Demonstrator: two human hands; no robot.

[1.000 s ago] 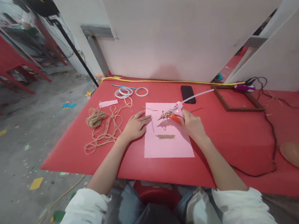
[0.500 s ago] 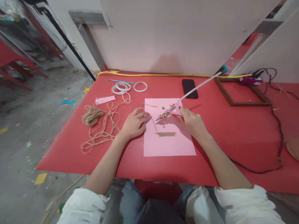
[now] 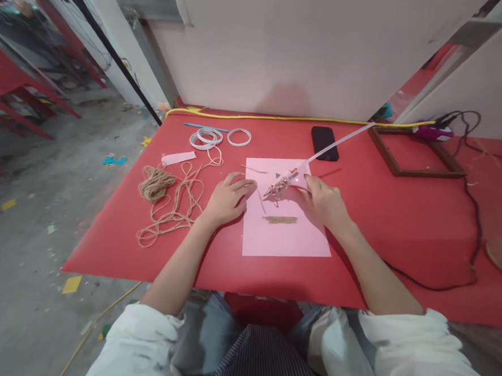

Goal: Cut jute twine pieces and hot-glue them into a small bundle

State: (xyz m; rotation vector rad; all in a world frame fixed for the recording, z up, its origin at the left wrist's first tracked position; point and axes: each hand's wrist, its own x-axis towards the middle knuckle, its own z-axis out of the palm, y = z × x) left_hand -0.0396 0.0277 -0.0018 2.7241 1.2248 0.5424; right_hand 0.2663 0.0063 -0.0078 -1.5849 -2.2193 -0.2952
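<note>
My right hand [image 3: 326,200] is wrapped around a hot glue gun [image 3: 293,178], whose small light glows and whose nozzle points left, just above a pink sheet of paper [image 3: 286,242]. A long clear glue stick [image 3: 342,141] juts from its back. My left hand [image 3: 230,199] lies at the sheet's left edge, fingers spread, fingertips by a short piece of twine [image 3: 261,201]. Whether they touch that piece is unclear. Lower on the sheet, several short twine lengths form a row [image 3: 281,219]. Another twine piece [image 3: 254,169] lies near the top edge.
Left on the red table [image 3: 222,272] are a twine bundle [image 3: 156,182] with loose loops, a pink strip [image 3: 178,158], white rings [image 3: 205,138] and a blue stick [image 3: 206,126]. A phone [image 3: 325,144], wooden frame [image 3: 420,172] and dark cord [image 3: 478,225] lie to the right.
The view has shifted slightly. My right hand still holds the glue gun over the paper, and my left hand stays at the paper's left edge. The twine pieces look unmoved.
</note>
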